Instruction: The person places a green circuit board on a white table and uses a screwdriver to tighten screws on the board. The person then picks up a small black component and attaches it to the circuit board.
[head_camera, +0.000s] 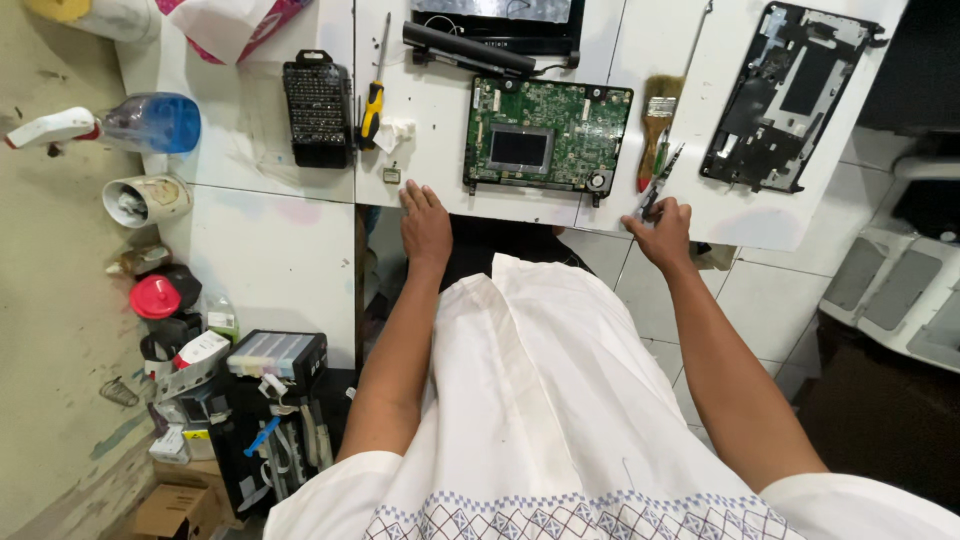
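Head view: left hand (425, 222) lies flat, fingers spread, on the near edge of the white bench (290, 250), just beside the green circuit board (548, 137). Right hand (662, 230) pinches tweezers (660, 175) beside the paintbrush (655, 125). A slip of those metal tips could, I judge, scratch the bare board.

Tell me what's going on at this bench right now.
A person sits at a white table with a green circuit board lying flat ahead. The left hand rests open on the table edge beside the board. The right hand grips a small tool next to a paintbrush. A black laptop shell lies farther right.
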